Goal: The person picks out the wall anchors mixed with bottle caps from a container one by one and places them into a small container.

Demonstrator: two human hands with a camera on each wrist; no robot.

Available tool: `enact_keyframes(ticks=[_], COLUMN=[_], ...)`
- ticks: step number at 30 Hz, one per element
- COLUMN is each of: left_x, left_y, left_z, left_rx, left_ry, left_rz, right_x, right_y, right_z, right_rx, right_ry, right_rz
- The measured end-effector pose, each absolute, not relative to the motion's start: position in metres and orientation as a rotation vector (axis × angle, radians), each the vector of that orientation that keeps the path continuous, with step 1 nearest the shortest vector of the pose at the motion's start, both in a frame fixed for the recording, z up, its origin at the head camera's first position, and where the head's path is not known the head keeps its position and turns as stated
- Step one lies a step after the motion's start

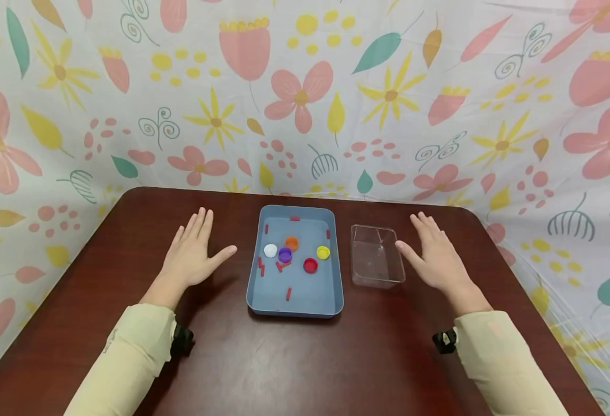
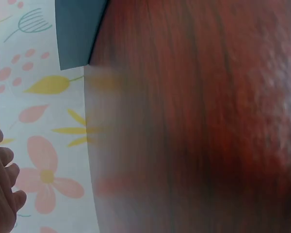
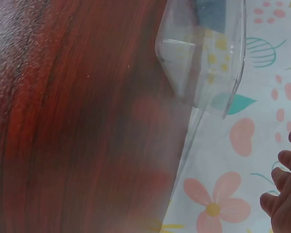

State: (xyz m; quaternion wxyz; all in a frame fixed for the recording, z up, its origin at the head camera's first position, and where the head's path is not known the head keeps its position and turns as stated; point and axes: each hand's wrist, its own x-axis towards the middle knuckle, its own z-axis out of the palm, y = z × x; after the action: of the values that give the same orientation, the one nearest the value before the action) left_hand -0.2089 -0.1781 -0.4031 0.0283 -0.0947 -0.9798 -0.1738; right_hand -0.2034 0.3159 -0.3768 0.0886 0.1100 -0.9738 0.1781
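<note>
Left grip point(image 1: 192, 253) and right grip point(image 1: 436, 255) are held straight-fingered, nothing grasped. Between them, 5 caps point(image 1: 311, 266) and sticks point(image 1: 288, 294) are contained in the tray point(image 1: 310, 293), beside the box point(image 1: 378, 282). Handling seems unstarted; a fingertip pinch would next be called for.

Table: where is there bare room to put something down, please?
A wide bare patch of table lies nearer than the tray and box, between the sleeves. Another: left of the left hand. Crowded: the tray's middle, with caps and sticks; the tray-box gap is narrow.
</note>
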Motion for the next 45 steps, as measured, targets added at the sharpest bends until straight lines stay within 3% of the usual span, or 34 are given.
enact_keyframes(ticks=[45], left_x=[-0.208], left_y=[-0.130], left_z=[-0.413], left_rx=[-0.323], left_ry=[-2.954], left_rz=[-0.997], right_x=[-0.204], right_y=[0.248], right_z=[-0.389], right_rx=[0.497], right_ry=[-2.883], right_rz=[0.573])
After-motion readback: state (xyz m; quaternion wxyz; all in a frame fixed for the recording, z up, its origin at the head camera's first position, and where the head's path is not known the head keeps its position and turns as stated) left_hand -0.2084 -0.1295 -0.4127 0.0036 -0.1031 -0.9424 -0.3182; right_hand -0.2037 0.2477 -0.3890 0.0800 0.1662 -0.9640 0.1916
